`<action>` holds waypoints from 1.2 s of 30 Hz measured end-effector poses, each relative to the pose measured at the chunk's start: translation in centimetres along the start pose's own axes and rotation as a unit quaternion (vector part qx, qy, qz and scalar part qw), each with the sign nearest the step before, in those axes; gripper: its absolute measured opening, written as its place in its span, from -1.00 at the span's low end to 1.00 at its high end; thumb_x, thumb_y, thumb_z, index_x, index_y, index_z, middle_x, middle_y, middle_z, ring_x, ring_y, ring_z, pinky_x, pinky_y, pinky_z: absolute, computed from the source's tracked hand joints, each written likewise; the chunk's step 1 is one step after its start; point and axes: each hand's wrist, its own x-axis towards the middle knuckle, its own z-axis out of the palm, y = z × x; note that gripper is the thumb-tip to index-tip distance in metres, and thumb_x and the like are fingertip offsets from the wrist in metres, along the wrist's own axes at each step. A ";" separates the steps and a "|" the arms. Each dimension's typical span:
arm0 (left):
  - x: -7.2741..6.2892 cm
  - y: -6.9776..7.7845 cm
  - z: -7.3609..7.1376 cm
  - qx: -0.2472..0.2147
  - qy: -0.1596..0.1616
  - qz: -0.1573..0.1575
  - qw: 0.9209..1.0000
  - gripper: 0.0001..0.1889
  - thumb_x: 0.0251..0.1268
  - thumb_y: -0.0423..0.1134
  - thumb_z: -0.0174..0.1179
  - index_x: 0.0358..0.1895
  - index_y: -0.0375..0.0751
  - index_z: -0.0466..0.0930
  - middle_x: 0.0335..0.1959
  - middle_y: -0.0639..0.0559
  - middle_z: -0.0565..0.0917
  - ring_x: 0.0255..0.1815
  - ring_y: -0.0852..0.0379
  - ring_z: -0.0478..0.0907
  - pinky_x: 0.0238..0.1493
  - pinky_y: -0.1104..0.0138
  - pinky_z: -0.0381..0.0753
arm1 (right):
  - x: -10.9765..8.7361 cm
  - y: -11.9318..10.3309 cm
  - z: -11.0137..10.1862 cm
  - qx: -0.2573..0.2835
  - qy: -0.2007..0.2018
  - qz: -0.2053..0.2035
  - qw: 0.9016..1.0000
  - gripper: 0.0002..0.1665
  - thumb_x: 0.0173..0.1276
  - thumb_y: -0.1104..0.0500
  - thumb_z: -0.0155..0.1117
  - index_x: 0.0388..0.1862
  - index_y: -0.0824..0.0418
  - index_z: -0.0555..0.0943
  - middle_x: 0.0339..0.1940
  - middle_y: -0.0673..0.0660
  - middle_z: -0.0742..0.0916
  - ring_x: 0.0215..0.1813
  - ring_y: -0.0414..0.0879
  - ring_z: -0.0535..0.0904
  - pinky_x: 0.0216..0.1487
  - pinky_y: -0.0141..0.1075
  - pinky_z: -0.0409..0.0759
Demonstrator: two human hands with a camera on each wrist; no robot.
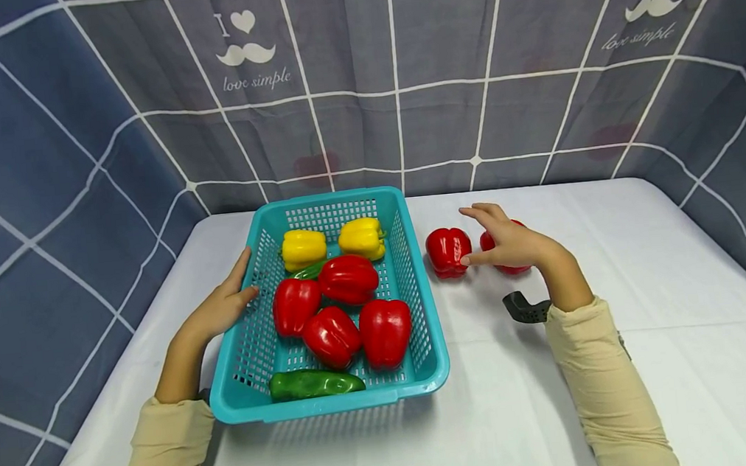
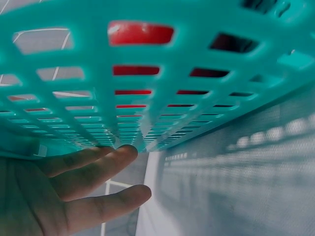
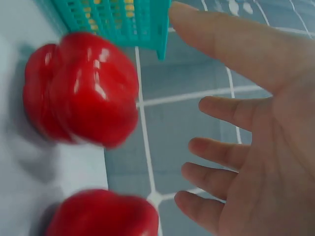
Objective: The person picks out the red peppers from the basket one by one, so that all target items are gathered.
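A turquoise plastic basket [image 1: 335, 405] holds several red bell peppers [image 1: 385, 334], two yellow bell peppers [image 1: 362, 238] and a long green pepper [image 1: 316, 384]. A second green piece [image 1: 310, 270] is mostly hidden under a red one. At the basket's left wall is my left hand [image 1: 220, 307], its fingers extended along the outside, as the left wrist view also shows. My right hand [image 1: 510, 243] hovers over two red bell peppers on the table, fingers spread and holding nothing. One pepper [image 1: 448, 250] shows beside the thumb; the other [image 1: 514, 270] is partly covered by the hand.
A white cloth [image 1: 615, 256] covers the table. Grey-blue checked fabric [image 1: 443, 123] hangs behind it and along both sides. A black wrist mount [image 1: 526, 308] juts out at my right wrist, near the tabletop peppers.
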 end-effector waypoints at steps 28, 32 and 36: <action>0.1 -0.4 -0.1 -0.009 0.002 0.007 1.000 -0.25 0.32 -0.39 -0.26 0.42 -0.18 -0.54 0.44 -0.36 -0.27 0.25 -0.50 0.14 -0.15 -0.05 0.57 | -0.3 -10.5 7.7 -0.090 0.019 -0.192 0.977 -0.08 0.14 -0.15 0.27 0.37 0.26 0.20 0.36 0.19 0.32 0.34 0.04 0.28 0.07 -0.13 0.54; 0.1 -0.4 0.0 -0.012 0.002 0.006 1.000 -0.25 0.32 -0.39 -0.26 0.42 -0.18 -0.54 0.44 -0.37 -0.27 0.24 -0.51 0.15 -0.17 -0.05 0.58 | -0.3 -11.1 8.5 -0.103 0.004 -0.209 0.972 -0.07 0.15 -0.19 0.24 0.36 0.30 0.21 0.37 0.21 0.32 0.35 0.04 0.28 0.14 -0.15 0.49; 0.1 -0.4 0.0 -0.012 0.002 0.004 1.000 -0.26 0.32 -0.38 -0.27 0.42 -0.18 -0.54 0.44 -0.37 -0.26 0.23 -0.51 0.16 -0.17 -0.04 0.58 | -0.3 -11.5 8.9 -0.118 -0.002 -0.207 0.971 -0.05 0.13 -0.22 0.24 0.35 0.29 0.23 0.37 0.21 0.32 0.35 0.05 0.28 0.19 -0.13 0.45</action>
